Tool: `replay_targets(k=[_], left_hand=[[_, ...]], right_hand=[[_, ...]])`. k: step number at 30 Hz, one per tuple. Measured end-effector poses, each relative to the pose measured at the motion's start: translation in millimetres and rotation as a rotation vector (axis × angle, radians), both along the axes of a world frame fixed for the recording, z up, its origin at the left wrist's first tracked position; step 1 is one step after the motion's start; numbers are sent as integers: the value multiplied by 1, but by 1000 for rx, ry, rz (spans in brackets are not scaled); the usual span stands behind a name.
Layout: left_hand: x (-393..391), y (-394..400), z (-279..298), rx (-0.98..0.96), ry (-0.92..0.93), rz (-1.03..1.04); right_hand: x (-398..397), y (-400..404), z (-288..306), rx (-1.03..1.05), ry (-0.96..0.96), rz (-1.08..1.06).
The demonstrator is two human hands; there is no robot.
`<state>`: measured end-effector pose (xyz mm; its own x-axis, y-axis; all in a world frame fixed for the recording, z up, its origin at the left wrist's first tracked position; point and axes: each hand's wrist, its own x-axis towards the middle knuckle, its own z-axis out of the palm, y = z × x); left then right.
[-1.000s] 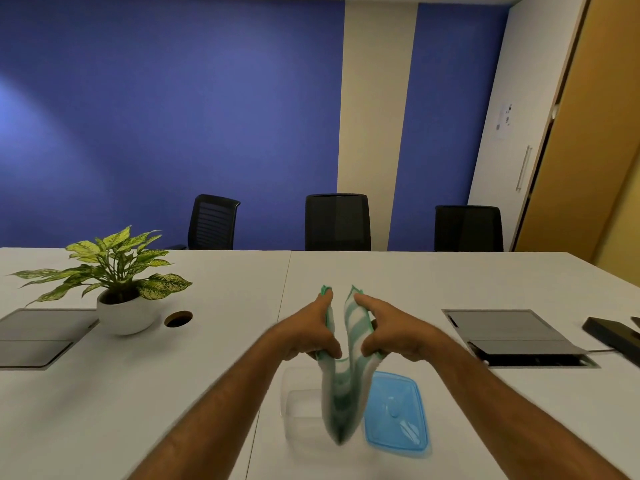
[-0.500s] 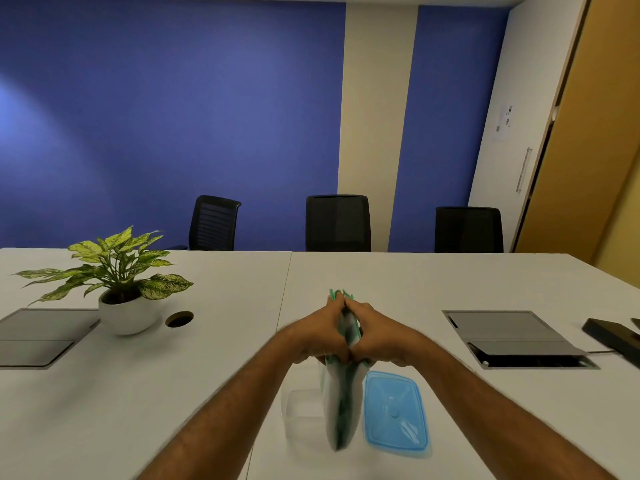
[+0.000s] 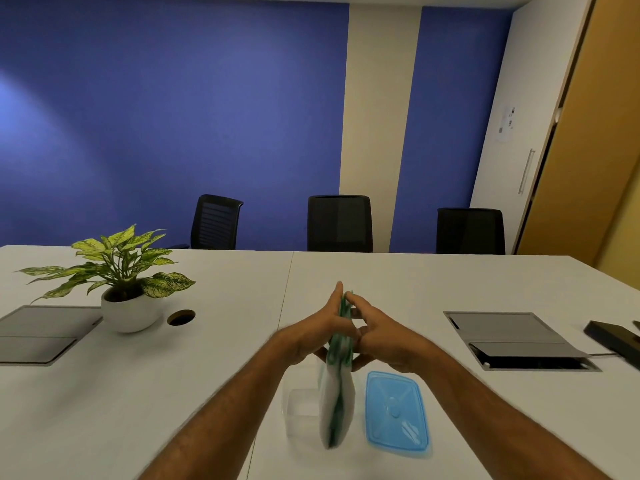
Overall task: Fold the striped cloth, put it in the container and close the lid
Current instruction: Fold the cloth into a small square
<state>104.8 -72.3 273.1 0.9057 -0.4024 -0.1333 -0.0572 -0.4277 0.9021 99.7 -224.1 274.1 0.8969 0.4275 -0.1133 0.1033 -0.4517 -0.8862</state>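
Note:
The green-and-white striped cloth (image 3: 337, 403) hangs folded in half above the table, its two top edges pressed together. My left hand (image 3: 311, 332) and my right hand (image 3: 384, 336) pinch that top edge from either side, palms facing each other. Under the hanging cloth a clear plastic container (image 3: 299, 410) stands on the white table, partly hidden by the fabric. Its blue lid (image 3: 394, 414) lies flat just right of the cloth.
A potted plant (image 3: 121, 282) in a white bowl stands at the left, beside a round cable hole (image 3: 180, 317). Grey flap panels (image 3: 512, 336) are set into the table on both sides. A black device (image 3: 613, 337) lies far right. Three black chairs line the far edge.
My hands have come together, closing the two halves of the cloth against each other. The cloth now hangs as one narrow fold instead of an open U.

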Motion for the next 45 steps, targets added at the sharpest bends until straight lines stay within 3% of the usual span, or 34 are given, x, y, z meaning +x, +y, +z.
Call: replay_targets(k=[7, 13, 18, 22, 27, 34, 39, 45], left_hand=[[-1, 14, -3, 48, -77, -137], [1, 9, -2, 264, -328, -47], [5, 15, -3, 166, -492, 39], [3, 18, -2, 42, -540, 89], [5, 26, -16, -135, -513, 154], [14, 44, -33, 74, -470, 123], [14, 31, -27, 100, -526, 84], [9, 54, -39, 241, -559, 65]], right_hand=[[6, -1, -12, -47, -212, -134], [11, -10, -23, -293, -516, -240], [12, -19, -24, -267, -608, -211], [7, -20, -18, -115, -501, -20], [6, -19, -14, 26, -539, -92], [14, -35, -14, 141, -381, -148], [14, -26, -7, 0, -495, -71], [13, -41, 6, 167, -414, -174]])
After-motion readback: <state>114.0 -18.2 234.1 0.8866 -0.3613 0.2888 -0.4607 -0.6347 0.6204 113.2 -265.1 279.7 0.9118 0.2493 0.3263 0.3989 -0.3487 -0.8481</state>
